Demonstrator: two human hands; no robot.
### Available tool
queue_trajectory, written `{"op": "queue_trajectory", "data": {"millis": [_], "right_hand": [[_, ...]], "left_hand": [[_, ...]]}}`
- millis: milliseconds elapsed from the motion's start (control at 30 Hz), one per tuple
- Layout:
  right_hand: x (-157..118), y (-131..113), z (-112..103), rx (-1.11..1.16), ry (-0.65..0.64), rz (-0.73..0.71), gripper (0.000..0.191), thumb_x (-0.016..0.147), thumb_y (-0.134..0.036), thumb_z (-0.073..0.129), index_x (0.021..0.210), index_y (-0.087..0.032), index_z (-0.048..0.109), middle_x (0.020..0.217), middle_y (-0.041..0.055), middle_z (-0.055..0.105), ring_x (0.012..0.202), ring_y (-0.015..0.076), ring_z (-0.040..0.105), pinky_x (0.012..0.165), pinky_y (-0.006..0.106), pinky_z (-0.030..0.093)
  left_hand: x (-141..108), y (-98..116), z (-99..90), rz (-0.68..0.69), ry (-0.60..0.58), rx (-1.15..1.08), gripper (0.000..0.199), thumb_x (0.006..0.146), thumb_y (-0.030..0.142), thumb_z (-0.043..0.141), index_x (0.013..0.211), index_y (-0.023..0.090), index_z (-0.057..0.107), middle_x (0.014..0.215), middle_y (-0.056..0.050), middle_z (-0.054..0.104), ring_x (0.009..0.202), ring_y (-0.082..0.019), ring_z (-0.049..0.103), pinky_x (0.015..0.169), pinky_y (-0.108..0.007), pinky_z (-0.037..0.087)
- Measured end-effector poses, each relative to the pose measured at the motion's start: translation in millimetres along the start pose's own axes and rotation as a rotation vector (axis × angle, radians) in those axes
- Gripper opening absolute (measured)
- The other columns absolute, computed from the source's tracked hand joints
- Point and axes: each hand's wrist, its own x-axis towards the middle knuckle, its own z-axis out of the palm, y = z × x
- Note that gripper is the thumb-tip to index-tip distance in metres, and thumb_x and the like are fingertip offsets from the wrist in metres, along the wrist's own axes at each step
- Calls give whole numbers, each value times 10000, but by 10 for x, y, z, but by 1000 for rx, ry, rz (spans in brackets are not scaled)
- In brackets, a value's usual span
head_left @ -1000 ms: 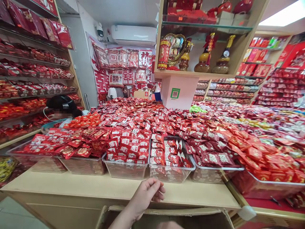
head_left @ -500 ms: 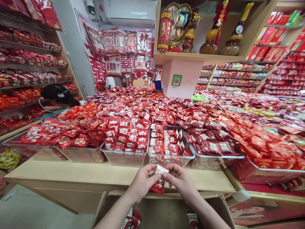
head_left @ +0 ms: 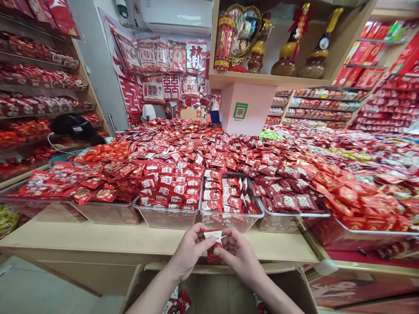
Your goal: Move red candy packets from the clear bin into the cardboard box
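Between both hands is a small red and white candy packet (head_left: 212,236), upright above the front edge of the counter. My left hand (head_left: 190,250) pinches its left side, with the thumb across the front. My right hand (head_left: 238,253) grips its lower right part, thumb pressed on the front. Just beyond the hands stands a clear plastic bin (head_left: 231,221) with rows of similar red and white packets (head_left: 232,192). Below my forearms is an open cardboard box (head_left: 294,283), where a few red and white packets (head_left: 176,302) lie.
More clear bins heaped with red packets (head_left: 173,185) line the wooden counter (head_left: 108,237). Dark red packets (head_left: 291,200) and orange-red packets (head_left: 363,196) fill bins to the right. A person (head_left: 77,131) is low at the left, near stocked shelves. An overhanging cabinet (head_left: 271,80) holds bottles.
The packet sits lower between my fingers, and my right thumb has slid down along its front. The view has shifted slightly, with the hands now a little further left.
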Motion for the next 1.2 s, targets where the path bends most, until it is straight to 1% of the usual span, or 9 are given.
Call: {"op": "queue_trajectory", "data": {"millis": [167, 300, 367, 433, 533, 733, 900, 1100, 1200], "right_hand": [[28, -176, -214, -154, 187, -97, 240, 734, -392, 514, 829, -175, 475, 743, 41, 587, 627, 146, 557, 527, 252, 450], [280, -743, -667, -782, 304, -239, 202, 766, -289, 456, 881, -171, 573, 870, 73, 629, 797, 182, 567, 720, 293, 429], [476, -1049, -844, -1119, 203, -187, 196, 762, -220, 433, 835, -169, 607, 874, 69, 642, 809, 186, 572, 721, 277, 415], [678, -1266, -924, -1404, -17, -58, 225, 753, -153, 409, 813, -169, 626, 840, 62, 654, 764, 173, 585, 668, 247, 413], [927, -1376, -888, -1679, -272, 111, 253, 706, -66, 411, 778, -130, 645, 786, 96, 662, 696, 182, 598, 585, 242, 402], [1182, -1274, -754, -1805, -410, 198, 247, 616, -10, 498, 781, -93, 662, 858, 145, 655, 763, 215, 603, 582, 243, 412], [1274, -1332, -682, -1858, -472, 252, 255, 593, 4, 501, 781, -52, 665, 867, 175, 648, 772, 237, 598, 579, 264, 420], [1353, -1366, -655, -1832, -491, 278, 154, 583, -55, 544, 647, -109, 673, 714, 87, 663, 685, 192, 589, 577, 253, 426], [1384, -1247, -693, -1781, -416, 227, 127, 535, -23, 569, 591, -91, 661, 650, 96, 655, 648, 196, 594, 585, 265, 436]], "left_hand": [[0, 8, -9, 4, -13, -28, 120, 741, 257, 573, 730, 168, 493, 701, 1, 616, 642, -106, 558, 618, -238, 433], [10, -15, -22, 16, -22, 36, 105, 749, 256, 558, 782, 169, 508, 692, 0, 610, 631, -108, 556, 599, -235, 424], [17, -22, -19, 18, -20, 68, 104, 743, 252, 562, 779, 166, 516, 682, 1, 608, 626, -106, 552, 598, -234, 423], [23, -22, -12, 6, -17, 84, 104, 735, 249, 567, 773, 165, 518, 668, 5, 605, 615, -105, 549, 591, -233, 424], [22, -15, -1, -8, -17, 91, 108, 721, 247, 579, 761, 166, 519, 651, 14, 597, 604, -104, 545, 584, -231, 424], [5, 1, 7, -13, -13, 89, 150, 694, 281, 601, 742, 159, 528, 636, 8, 597, 600, -115, 552, 582, -241, 424], [4, 4, 17, -24, -23, 121, 153, 689, 285, 604, 735, 161, 526, 621, 20, 586, 590, -109, 547, 575, -233, 417], [3, 7, 21, -29, -43, 136, 142, 702, 274, 587, 747, 157, 521, 625, 14, 580, 594, -108, 541, 583, -239, 419], [0, 5, 17, -29, -49, 142, 144, 707, 279, 581, 751, 157, 521, 632, 13, 587, 590, -105, 539, 581, -236, 415]]}}
